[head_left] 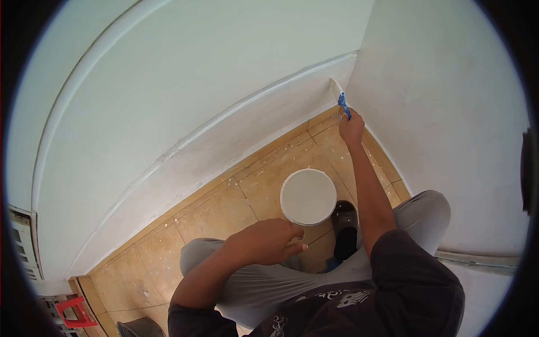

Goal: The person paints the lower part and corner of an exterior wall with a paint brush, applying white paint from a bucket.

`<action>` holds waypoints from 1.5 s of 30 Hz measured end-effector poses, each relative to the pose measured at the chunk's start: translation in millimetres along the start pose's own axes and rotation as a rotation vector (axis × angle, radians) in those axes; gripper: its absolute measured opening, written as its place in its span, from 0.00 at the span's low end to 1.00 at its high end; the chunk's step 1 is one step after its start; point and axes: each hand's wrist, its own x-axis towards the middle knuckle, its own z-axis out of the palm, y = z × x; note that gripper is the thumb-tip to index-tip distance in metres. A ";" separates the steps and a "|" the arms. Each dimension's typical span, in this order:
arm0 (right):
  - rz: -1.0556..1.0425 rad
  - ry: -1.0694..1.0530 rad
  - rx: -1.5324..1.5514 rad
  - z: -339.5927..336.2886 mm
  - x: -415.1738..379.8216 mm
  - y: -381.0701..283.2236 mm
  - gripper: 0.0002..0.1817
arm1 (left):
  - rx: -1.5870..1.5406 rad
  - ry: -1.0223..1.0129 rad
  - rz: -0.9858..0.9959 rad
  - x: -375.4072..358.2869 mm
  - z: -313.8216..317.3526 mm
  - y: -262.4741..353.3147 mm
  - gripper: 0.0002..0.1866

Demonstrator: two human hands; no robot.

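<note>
My right hand (352, 129) reaches out to the corner, fingers wrapped round the blue handle of a paintbrush (343, 101). The brush's pale bristles meet the lower wall (303, 92) near the corner, under a raised moulding. Over my bent knee hovers my left hand (273, 241), thumb apart from loosely curled fingers, with nothing in it. Just beyond it a round white paint bucket (308, 196) stands on the floor, its top a pale, even surface.
Tan floor tiles (213, 208) carry white paint specks. Beside the bucket is my shoe (344, 216). A second wall (438, 101) rises on the right. At the lower left are a red plastic object (76, 313) and a dark container (140, 327).
</note>
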 end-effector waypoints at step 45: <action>0.004 -0.160 -0.015 -40.0 23.9 -22.9 0.14 | 0.015 0.005 0.008 -1.7 0.9 -1.4 0.19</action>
